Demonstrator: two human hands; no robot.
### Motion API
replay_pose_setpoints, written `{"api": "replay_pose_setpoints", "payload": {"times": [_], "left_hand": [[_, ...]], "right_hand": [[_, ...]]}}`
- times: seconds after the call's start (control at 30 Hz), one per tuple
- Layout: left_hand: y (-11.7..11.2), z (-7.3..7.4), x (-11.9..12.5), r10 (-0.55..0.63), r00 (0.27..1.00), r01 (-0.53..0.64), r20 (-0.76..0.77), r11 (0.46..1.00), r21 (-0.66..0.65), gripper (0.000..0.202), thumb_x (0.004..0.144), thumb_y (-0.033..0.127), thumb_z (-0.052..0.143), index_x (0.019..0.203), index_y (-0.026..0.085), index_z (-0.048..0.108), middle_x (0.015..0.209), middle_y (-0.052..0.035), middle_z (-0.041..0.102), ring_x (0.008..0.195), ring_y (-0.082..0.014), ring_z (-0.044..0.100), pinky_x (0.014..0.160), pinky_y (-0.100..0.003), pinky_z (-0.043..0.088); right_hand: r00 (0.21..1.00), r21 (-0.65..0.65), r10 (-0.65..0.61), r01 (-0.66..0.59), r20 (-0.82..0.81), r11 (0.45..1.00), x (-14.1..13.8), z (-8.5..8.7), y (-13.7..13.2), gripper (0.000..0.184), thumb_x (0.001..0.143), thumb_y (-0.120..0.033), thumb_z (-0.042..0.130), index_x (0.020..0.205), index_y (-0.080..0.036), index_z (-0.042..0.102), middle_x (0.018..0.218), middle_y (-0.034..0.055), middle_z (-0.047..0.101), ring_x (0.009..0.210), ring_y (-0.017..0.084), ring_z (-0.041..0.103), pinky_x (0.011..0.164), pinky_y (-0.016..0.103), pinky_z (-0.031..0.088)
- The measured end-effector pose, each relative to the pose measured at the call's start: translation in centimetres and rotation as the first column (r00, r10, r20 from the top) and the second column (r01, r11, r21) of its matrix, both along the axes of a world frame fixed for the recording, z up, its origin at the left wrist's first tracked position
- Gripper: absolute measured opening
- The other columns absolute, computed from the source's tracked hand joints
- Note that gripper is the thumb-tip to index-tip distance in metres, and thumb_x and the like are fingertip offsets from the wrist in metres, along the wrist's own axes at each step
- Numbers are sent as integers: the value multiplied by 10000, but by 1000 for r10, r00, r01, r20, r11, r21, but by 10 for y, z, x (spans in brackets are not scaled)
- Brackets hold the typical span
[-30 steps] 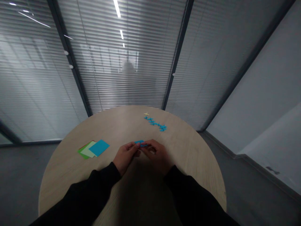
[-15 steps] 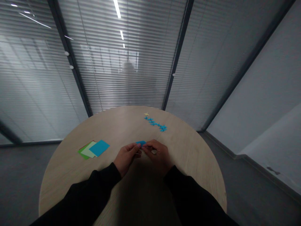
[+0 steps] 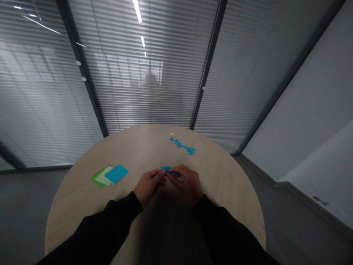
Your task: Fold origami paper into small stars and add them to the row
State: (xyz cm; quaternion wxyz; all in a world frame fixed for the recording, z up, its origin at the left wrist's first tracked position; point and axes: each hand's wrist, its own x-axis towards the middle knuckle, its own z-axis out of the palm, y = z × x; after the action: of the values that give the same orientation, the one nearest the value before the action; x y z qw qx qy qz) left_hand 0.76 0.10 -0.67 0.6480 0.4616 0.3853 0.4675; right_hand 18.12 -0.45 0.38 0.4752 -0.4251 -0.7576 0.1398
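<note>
While left hand (image 3: 148, 188) and right hand (image 3: 187, 184) pinch blue paper (image 3: 167, 168) — round table (image 3: 68, 217) — glass partitions (image 3: 124, 95)

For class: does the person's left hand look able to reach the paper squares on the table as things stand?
Probably yes. The paper squares lie just left of the left hand, with nothing between them. It may first need to release the small blue paper it pinches.

A big round table of pale wood (image 3: 68, 209) fills the bottom of the view, at 6 o'clock. From 9 o'clock to 1 o'clock stand glass walls with grey blinds (image 3: 143, 99), split by thin dark metal posts (image 3: 210, 62). At 3 o'clock is a smooth pale grey wall (image 3: 300, 110). A dark grey floor (image 3: 22, 209) lies around the table. Long white lights (image 3: 137, 11) shine in the glass at 12 o'clock.
</note>
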Motion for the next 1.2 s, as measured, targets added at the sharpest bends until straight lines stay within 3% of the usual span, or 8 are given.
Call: {"api": "replay_pose_setpoints", "payload": {"times": [0.4,0.6,0.73,0.83,1.0,1.2], "left_hand": [[0,1,-1,5,1000,-4,-12,998,59,352,731,476,790,847,153,709,721,1,629,638,-110,552,650,-256,443],[-2,4,-3,22,994,-9,-103,991,131,309,767,448,756,840,155,694,721,3,618,648,-121,554,652,-264,442],[-2,6,-3,75,981,-43,-177,983,180,315,791,461,718,873,157,693,701,3,621,629,-128,549,631,-266,427],[-3,9,-3,107,973,-62,-203,974,216,326,792,466,703,885,153,699,696,-4,634,644,-140,561,649,-275,434],[-4,11,-1,108,971,-61,-212,975,216,352,778,487,707,862,146,708,694,-8,630,631,-139,549,639,-277,433],[-6,11,1,93,973,-55,-209,982,178,380,810,503,685,946,151,724,712,-12,641,630,-135,551,629,-269,433]], "right_hand": [[1000,12,19,-19,3,1000,0,4,-3,139,927,-343,646,966,-258,750,915,52,734,770,198,660,696,311,505],[999,17,42,-42,-2,999,0,5,-2,146,948,-313,613,940,-246,743,877,50,727,783,197,667,684,306,513],[999,25,30,-31,30,999,0,3,-2,147,944,-301,607,933,-226,734,1030,79,702,783,178,662,661,290,532],[997,78,-6,0,75,997,0,0,-2,138,940,-281,606,922,-216,727,1123,89,678,782,167,662,693,298,554],[995,231,-53,33,80,972,0,0,-1,111,929,-280,637,970,-221,721,1047,76,707,917,203,682,795,329,575],[992,273,-69,38,105,961,1,1,-1,134,959,-271,604,948,-222,728,990,68,728,930,207,688,834,352,569]]}}
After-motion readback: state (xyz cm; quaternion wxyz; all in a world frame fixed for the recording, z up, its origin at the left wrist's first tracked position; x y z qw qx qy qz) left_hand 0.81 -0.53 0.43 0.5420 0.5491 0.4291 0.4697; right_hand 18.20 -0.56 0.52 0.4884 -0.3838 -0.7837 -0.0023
